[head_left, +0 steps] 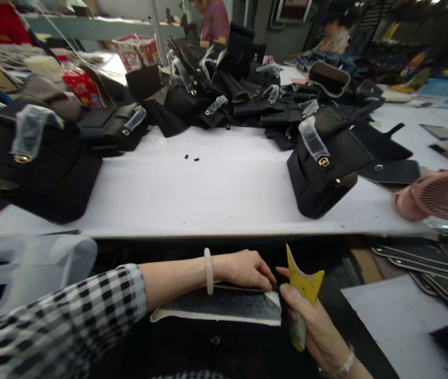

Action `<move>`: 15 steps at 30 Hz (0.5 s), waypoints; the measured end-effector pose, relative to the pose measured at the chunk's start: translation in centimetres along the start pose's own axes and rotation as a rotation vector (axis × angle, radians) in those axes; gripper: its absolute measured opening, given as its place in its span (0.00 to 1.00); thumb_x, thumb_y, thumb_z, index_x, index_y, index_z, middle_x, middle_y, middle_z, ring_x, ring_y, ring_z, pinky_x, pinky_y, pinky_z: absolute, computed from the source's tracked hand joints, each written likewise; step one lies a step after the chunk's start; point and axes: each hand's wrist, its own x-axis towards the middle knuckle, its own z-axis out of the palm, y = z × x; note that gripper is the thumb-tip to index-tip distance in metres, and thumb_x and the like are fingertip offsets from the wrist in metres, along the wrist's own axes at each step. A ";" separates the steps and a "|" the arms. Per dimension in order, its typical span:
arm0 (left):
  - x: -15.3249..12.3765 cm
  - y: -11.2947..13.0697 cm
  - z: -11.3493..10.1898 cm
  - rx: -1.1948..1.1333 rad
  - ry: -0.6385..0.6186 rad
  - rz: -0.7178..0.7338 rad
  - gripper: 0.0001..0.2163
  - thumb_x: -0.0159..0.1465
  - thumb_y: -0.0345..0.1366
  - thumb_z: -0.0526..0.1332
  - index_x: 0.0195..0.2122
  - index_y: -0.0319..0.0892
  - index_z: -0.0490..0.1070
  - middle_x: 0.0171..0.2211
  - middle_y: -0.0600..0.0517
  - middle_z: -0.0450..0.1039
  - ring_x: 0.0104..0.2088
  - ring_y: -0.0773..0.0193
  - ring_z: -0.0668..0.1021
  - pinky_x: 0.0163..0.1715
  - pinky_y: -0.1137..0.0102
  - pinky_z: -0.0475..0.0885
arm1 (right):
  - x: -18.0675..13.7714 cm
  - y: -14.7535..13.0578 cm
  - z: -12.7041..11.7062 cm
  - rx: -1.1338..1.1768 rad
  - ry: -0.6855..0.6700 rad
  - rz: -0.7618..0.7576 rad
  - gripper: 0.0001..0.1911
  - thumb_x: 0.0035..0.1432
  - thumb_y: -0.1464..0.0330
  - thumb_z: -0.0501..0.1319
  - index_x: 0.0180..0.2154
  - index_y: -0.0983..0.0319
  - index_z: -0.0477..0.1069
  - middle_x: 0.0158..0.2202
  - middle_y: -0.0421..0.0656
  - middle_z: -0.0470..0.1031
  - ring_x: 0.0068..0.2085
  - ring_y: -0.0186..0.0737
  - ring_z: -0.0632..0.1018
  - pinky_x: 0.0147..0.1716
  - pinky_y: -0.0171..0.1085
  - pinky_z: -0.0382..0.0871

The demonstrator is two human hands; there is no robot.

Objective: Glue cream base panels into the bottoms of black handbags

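One dark panel, pale along its border, lies low in front of the person, below the near edge of the white table. The left hand pinches its right corner, and the right hand, almost touching the left, is clamped on a yellow card. Black handbags crowd the table, with a pink fan at its right end.

Before the table's front edge, a panel lies under my left hand, which pinches its right end. My right hand holds a card just right of it. On the table one bag sits left, another bag right, a pile of bags behind, and a fan far right.
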 end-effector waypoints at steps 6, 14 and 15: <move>-0.9 1.1 -0.1 0.170 0.006 0.026 0.14 0.60 0.39 0.60 0.44 0.47 0.81 0.25 0.57 0.75 0.29 0.66 0.74 0.30 0.75 0.67 | 0.9 0.4 -0.8 -0.280 -0.062 -0.029 0.27 0.55 0.47 0.64 0.49 0.57 0.69 0.31 0.39 0.71 0.30 0.37 0.71 0.26 0.33 0.66; 0.2 1.6 0.8 0.392 -0.005 0.098 0.13 0.65 0.37 0.57 0.46 0.47 0.80 0.34 0.53 0.79 0.34 0.60 0.79 0.34 0.71 0.69 | 2.3 -2.6 -0.8 -0.685 -0.238 -0.229 0.25 0.58 0.46 0.57 0.45 0.58 0.69 0.45 0.47 0.76 0.49 0.52 0.76 0.48 0.44 0.71; 0.0 1.6 0.7 0.408 -0.016 0.098 0.14 0.66 0.39 0.57 0.48 0.46 0.79 0.37 0.52 0.80 0.37 0.58 0.80 0.36 0.69 0.70 | 2.4 -2.7 -1.0 -0.723 -0.233 -0.218 0.26 0.57 0.45 0.57 0.46 0.58 0.69 0.46 0.48 0.77 0.50 0.53 0.76 0.49 0.45 0.71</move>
